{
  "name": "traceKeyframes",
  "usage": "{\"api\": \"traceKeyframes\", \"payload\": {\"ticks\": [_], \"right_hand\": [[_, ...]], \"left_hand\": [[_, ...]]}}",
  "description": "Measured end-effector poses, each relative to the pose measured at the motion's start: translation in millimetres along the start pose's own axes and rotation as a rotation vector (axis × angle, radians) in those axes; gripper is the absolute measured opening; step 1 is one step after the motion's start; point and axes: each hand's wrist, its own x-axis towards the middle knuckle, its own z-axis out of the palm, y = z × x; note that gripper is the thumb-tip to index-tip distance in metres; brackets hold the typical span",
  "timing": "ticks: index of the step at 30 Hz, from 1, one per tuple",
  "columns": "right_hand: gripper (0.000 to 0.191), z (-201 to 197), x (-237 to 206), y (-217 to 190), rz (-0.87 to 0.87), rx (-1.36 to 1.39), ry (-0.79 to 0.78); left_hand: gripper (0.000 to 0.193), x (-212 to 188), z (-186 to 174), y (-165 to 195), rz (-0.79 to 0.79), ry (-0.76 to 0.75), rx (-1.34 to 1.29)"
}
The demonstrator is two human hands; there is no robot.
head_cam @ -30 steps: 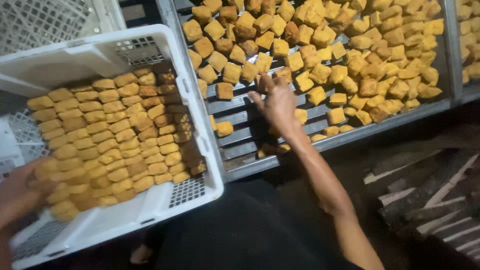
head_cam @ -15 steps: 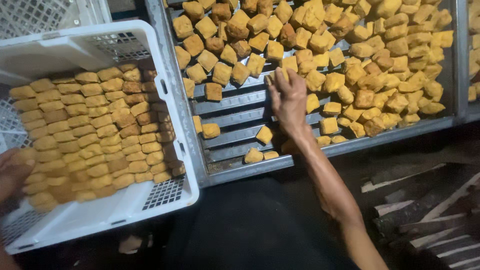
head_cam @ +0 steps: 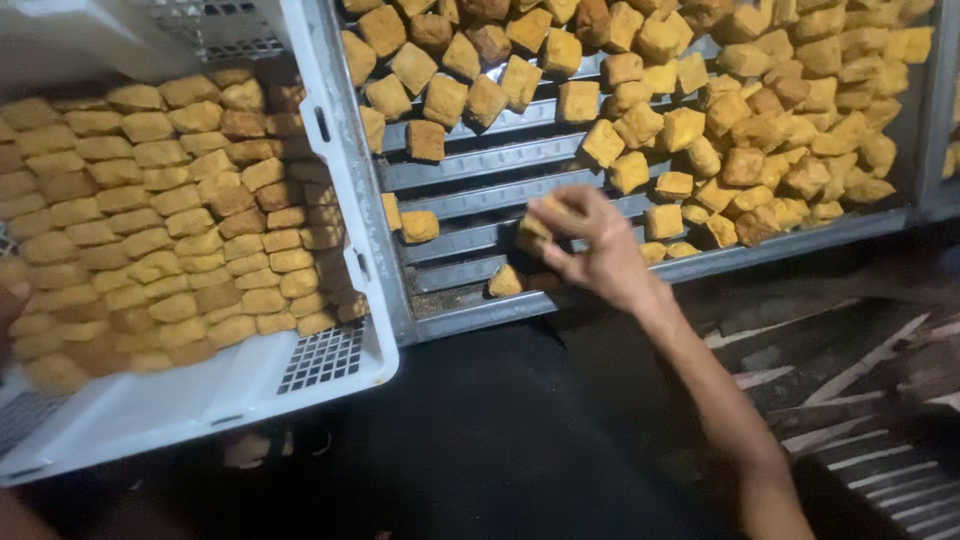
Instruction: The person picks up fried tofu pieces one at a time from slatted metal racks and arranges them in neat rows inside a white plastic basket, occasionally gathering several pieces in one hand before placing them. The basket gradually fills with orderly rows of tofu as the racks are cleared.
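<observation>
My right hand (head_cam: 592,248) is over the near edge of a slatted metal tray (head_cam: 480,160), its fingers closed on a couple of golden fried cubes (head_cam: 545,220). More loose cubes (head_cam: 760,120) lie heaped across the tray's far and right parts, and single ones (head_cam: 505,282) lie near the hand. A tilted white plastic crate (head_cam: 340,180) at the left holds neat rows of the same cubes (head_cam: 170,220). My left hand (head_cam: 10,310) shows only as a blurred sliver at the crate's left edge, gripping it.
The tray's raised metal rim (head_cam: 700,262) runs along its near side. Below it lies a dark floor (head_cam: 480,440), with pale wooden slats (head_cam: 860,400) at the lower right. The crate's corner overlaps the tray's left end.
My right hand has drawn back from the pile to the tray's near edge and closed on cubes. The crate now sits closer and larger in view.
</observation>
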Motion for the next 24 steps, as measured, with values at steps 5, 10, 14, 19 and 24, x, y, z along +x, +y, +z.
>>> {"api": "traceKeyframes", "payload": {"ticks": [5,10,14,19,24], "right_hand": [[0.068,29.7,-13.6,-6.5,-0.015,-0.210,-0.147],[0.058,10.5,32.4,6.9,0.043,0.087,-0.020],[0.062,-0.9,105.3,40.8,-0.082,0.066,0.395],[0.073,26.5,147.9,59.4,-0.069,-0.079,0.216],[0.074,12.8,140.0,59.3,-0.046,0.054,0.418]], "left_hand": [[0.046,2.0,-1.3,2.5,0.047,-0.034,-0.006],[0.044,-1.5,0.8,19.9,-0.023,-0.099,-0.062],[0.041,-12.5,8.5,38.5,-0.058,0.088,0.145],[0.036,-20.5,9.2,49.1,0.092,0.114,0.166],[0.045,-16.0,4.4,43.3,0.044,0.163,0.142]]}}
